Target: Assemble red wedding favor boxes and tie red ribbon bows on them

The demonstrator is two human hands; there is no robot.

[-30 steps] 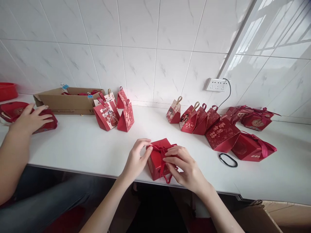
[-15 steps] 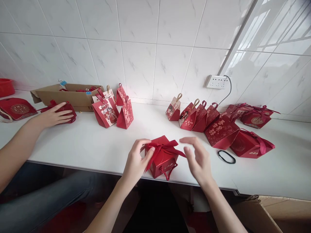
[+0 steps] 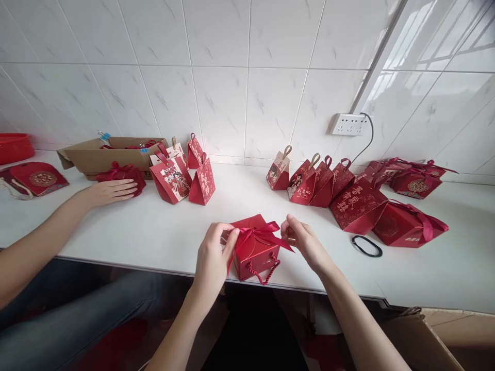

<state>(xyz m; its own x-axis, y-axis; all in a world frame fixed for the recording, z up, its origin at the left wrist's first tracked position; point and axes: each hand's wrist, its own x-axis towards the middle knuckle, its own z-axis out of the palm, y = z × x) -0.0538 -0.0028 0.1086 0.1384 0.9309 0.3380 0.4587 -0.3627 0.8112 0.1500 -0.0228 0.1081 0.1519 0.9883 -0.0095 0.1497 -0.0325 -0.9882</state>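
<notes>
Ribbon [image 3: 257, 235] tied in a bow sits on top of a red box [image 3: 258, 259], between the fingers of two hands. The left hand [image 3: 211, 251] pinches the left side of the bow with its thumb and first finger, and its other fingers are bent. One ribbon end hangs down by the left thumb. The right hand [image 3: 306, 244] is on the other side, with its fingers curled in. They are very near the right loop of the bow, but I cannot tell if they pinch it. Lower than the fingers, a twisted red cord [image 3: 264, 283] hangs in a loop on the near side of the box. The box rests on a white table [image 3: 162, 232], close to the edge. Past the left fingers, farther back, small pointed boxes [image 3: 170, 181] stand together. To the right of the right fingers lies a black band [image 3: 369, 255], with gift boxes [image 3: 356, 208] behind it. Far left of the left fingers, another person's hand [image 3: 108, 192] rests against a dark red bundle [image 3: 124, 175] with a bow, in front of a brown carton [image 3: 91, 162].
</notes>
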